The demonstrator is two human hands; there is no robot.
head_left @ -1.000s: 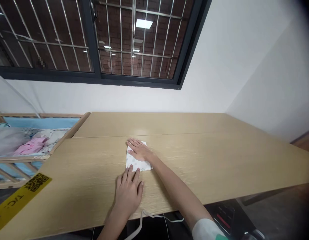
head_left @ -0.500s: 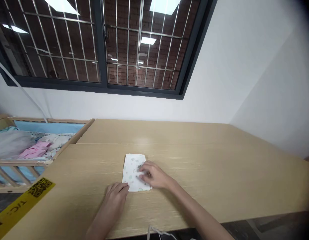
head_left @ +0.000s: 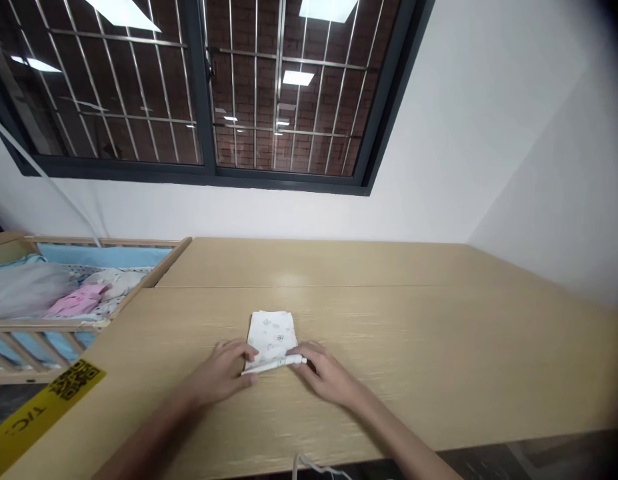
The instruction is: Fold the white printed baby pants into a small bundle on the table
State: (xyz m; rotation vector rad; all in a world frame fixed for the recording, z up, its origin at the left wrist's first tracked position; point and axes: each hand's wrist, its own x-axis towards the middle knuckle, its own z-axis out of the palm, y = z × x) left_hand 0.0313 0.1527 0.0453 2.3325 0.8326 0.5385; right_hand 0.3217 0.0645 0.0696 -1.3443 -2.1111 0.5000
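Note:
A small folded white cloth with a faint printed pattern [head_left: 271, 337] lies on the light wooden table [head_left: 413, 347]. My left hand [head_left: 223, 373] pinches the cloth's near left corner. My right hand [head_left: 325, 375] grips the near right corner, and the near edge is lifted slightly off the table between them. The far part of the cloth lies flat.
A wooden cot [head_left: 63, 293] with blue lining, pink and white clothes stands to the left of the table. A yellow tape strip with black print [head_left: 39, 410] lies at the table's near left corner. A white cord [head_left: 313, 465] hangs at the near edge. A barred window [head_left: 203, 87] sits above.
My right hand slid from the far end of the cloth to its near edge. My left hand moved onto the near left corner. Both now lift that edge.

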